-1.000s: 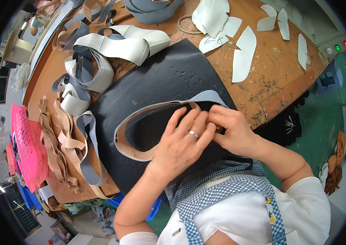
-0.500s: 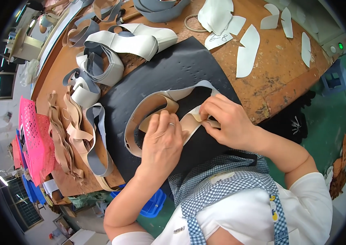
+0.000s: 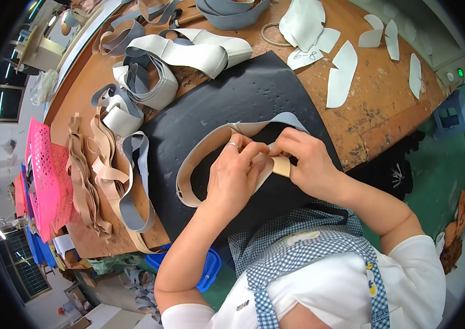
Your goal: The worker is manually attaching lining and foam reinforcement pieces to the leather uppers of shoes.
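Observation:
A long beige strip with a pale grey outer side (image 3: 196, 156) stands on edge in an oval loop on the black mat (image 3: 238, 88). My left hand (image 3: 238, 171) pinches the near run of this strip between thumb and fingers; a ring is on one finger. Close beside it, my right hand (image 3: 310, 164) grips the strip too, its fingertips bent inward. A short tan folded piece (image 3: 282, 166) pokes out below the right fingers. What lies right between the fingertips is partly hidden.
Coiled white and grey strips (image 3: 153, 82) lie left of the mat, with wavy tan strips (image 3: 81, 175) beyond. A pink perforated basket (image 3: 46, 175) hangs by the left edge. White cut pieces (image 3: 342, 74) lie at the far right. A blue plastic bin (image 3: 209, 271) is below.
My left hand has moved right and up, nearer the right hand. The beige inner flap within the loop no longer shows, and a tan folded piece now sticks out beside the right fingers.

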The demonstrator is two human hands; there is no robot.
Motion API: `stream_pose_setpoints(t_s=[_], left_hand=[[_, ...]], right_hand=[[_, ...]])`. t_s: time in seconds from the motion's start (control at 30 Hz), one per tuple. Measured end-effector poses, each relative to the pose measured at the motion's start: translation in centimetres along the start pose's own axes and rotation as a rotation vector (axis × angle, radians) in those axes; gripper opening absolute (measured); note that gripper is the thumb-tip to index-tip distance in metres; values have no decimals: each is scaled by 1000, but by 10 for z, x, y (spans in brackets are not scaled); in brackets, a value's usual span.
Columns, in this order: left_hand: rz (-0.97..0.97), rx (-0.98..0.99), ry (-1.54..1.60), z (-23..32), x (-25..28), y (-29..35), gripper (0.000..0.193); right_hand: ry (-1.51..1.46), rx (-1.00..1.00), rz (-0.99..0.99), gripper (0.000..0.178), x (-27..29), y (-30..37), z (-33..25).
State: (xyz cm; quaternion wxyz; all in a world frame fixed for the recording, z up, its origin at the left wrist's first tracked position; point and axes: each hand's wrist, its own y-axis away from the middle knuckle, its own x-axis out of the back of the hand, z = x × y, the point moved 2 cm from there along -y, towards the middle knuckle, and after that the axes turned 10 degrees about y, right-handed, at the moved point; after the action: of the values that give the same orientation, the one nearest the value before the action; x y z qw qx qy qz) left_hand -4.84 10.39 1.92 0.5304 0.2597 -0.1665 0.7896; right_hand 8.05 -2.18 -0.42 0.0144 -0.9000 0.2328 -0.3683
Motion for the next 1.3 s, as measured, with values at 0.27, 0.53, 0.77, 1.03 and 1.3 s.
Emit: stream_pose_setpoints(t_s=[0.27, 0.53, 0.77, 1.03, 1.3], left_hand=[[-63, 36, 1, 4, 5, -4, 34], [-80, -23, 12, 5, 6, -1, 35], [-118, 0, -20, 6, 6, -7, 30], [-69, 63, 4, 8, 5, -1, 43], [-60, 122, 3, 7, 3, -2, 43]], right_hand=[[292, 411, 94, 29, -16, 13, -23], [283, 282, 175, 34, -11, 13, -17], [219, 401, 146, 33, -17, 21, -28], [122, 68, 200, 15, 4, 8, -14], [243, 12, 151, 16, 3, 7, -17]])
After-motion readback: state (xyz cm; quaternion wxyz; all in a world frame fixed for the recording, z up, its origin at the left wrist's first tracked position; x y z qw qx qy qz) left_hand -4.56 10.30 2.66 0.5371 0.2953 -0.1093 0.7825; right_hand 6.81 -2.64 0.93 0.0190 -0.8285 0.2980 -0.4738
